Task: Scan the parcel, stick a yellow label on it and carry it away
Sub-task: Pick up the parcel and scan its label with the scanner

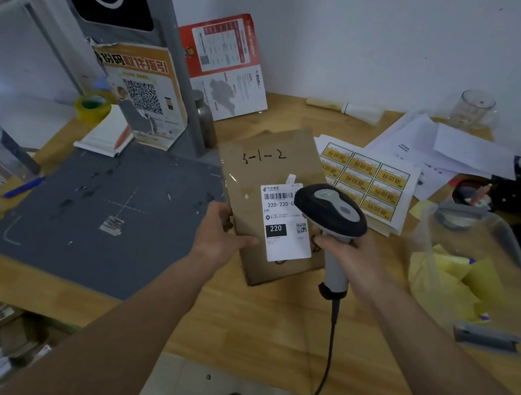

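Brown kraft parcel (269, 178) at mid-bench (263, 330), handwritten "3-1-2"; white shipping label (280, 232) reading "220-220-" (rest hidden by scanner). Left hand (222, 236) at parcel's 8 o'clock, fingers pinching its edge. Right hand (351, 258) wrapped around grey-black corded scanner (332, 206). Yellow label sheet (364, 181) at 2 o'clock, print unreadable.

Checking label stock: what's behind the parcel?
Behind the parcel, a sheet of yellow labels lies on loose papers. The scanner covers its near-left corner, so the full count is hidden.
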A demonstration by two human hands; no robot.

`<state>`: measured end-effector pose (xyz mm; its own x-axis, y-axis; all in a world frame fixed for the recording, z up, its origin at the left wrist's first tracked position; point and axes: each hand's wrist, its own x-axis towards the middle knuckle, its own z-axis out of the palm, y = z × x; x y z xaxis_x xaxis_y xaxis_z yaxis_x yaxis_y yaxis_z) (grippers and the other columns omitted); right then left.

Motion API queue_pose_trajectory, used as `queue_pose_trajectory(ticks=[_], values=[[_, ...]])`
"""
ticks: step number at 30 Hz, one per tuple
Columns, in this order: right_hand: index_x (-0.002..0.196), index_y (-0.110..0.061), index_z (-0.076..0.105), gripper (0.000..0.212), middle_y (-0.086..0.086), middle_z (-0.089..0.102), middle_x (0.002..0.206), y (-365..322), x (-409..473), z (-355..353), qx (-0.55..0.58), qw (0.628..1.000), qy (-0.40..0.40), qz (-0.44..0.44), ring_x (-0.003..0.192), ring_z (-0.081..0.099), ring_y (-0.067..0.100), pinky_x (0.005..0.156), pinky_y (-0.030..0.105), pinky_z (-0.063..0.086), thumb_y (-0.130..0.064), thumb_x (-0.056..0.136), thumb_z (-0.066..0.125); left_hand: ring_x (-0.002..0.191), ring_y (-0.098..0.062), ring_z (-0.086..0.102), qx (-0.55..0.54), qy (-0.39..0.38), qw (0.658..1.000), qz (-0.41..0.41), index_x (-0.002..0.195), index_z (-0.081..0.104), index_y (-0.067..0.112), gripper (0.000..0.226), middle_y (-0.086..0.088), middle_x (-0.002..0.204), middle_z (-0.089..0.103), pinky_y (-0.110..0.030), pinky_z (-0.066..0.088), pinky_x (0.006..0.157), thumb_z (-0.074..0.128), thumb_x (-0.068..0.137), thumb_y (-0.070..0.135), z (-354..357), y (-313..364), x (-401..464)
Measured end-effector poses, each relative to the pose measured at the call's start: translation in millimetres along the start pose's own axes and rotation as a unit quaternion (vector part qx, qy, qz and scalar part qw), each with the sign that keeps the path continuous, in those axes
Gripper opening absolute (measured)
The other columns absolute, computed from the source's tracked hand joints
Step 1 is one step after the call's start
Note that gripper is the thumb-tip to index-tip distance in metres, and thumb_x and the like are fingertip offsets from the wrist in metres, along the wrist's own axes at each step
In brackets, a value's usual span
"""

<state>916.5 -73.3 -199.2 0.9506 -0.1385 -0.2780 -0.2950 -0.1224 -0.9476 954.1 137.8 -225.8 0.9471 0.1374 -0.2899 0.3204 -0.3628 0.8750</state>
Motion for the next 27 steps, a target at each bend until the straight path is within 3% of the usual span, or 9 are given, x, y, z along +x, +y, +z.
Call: queue_pose_trajectory(ticks=[2,5,8,11,17,21,27], values=[[0.094,-0.015,0.067,0.016,-0.005,0.067,0.087,-7,-7,2,-0.005,1.0,0.025,-0.001,0.085,0.059,0.015,0.066,0.027,0.048,-0.007,0.08,0.067,0.101,-0.018,0.055,-0.007,-0.007,1.0,0.009,0.103,0.041,0.017,0.062,0.0,0.107,0.057,-0.03,0.046,0.08,0.084,0.061,0.0,1,1,-2],[0.075,-0.009,0.065,0.007,0.006,0.065,0.069,-18,-21,0,0.024,0.998,0.049,0.012,0.069,0.062,0.022,0.068,0.039,0.055,-0.005,0.08,0.065,0.101,-0.018,0.054,-0.008,-0.01,1.0,0.015,0.105,0.041,0.016,0.064,-0.002,0.111,0.057,-0.029,0.044,0.08,0.084,0.062,-0.001,3,1,-3],[0.07,-0.009,0.063,0.016,0.01,0.062,0.059,-29,-40,-4,0.047,0.998,0.034,0.015,0.055,0.061,0.022,0.055,0.034,0.055,-0.012,0.085,0.065,0.101,-0.018,0.053,-0.004,-0.009,1.0,0.019,0.109,0.041,0.014,0.064,-0.002,0.111,0.056,-0.028,0.043,0.079,0.083,0.063,-0.001,4,1,-5],[0.07,-0.012,0.064,0.016,0.003,0.061,0.052,-37,-57,-5,0.061,0.997,0.038,0.013,0.055,0.061,0.021,0.047,0.03,0.051,-0.016,0.085,0.066,0.101,-0.016,0.051,-0.003,-0.008,1.0,0.024,0.113,0.042,0.011,0.064,0.0,0.111,0.055,-0.027,0.043,0.08,0.082,0.064,-0.001,4,3,-7],[0.07,-0.012,0.064,0.016,0.004,0.058,0.053,-48,-76,-9,0.043,0.998,0.038,0.001,0.054,0.059,0.022,0.044,0.029,0.049,-0.02,0.083,0.068,0.104,-0.019,0.052,0.014,-0.003,1.0,0.027,0.107,0.04,0.016,0.062,0.0,0.113,0.053,-0.031,0.045,0.083,0.082,0.065,0.001,3,4,-9],[0.072,-0.008,0.062,0.019,0.014,0.055,0.06,-52,-84,-11,0.012,0.999,0.034,0.006,0.052,0.056,0.026,0.046,0.03,0.049,-0.022,0.083,0.067,0.103,-0.02,0.052,0.037,-0.003,0.999,0.03,0.113,0.042,0.011,0.061,0.002,0.109,0.05,-0.032,0.046,0.084,0.082,0.067,0.003,3,7,-11],[0.079,-0.002,0.063,0.021,0.017,0.055,0.059,-52,-90,-19,-0.022,1.0,0.018,0.01,0.042,0.053,0.019,0.045,0.027,0.047,-0.022,0.085,0.065,0.099,-0.019,0.05,0.054,0.0,0.998,0.035,0.115,0.042,0.009,0.059,0.003,0.108,0.047,-0.03,0.044,0.082,0.08,0.07,0.004,3,10,-14]])
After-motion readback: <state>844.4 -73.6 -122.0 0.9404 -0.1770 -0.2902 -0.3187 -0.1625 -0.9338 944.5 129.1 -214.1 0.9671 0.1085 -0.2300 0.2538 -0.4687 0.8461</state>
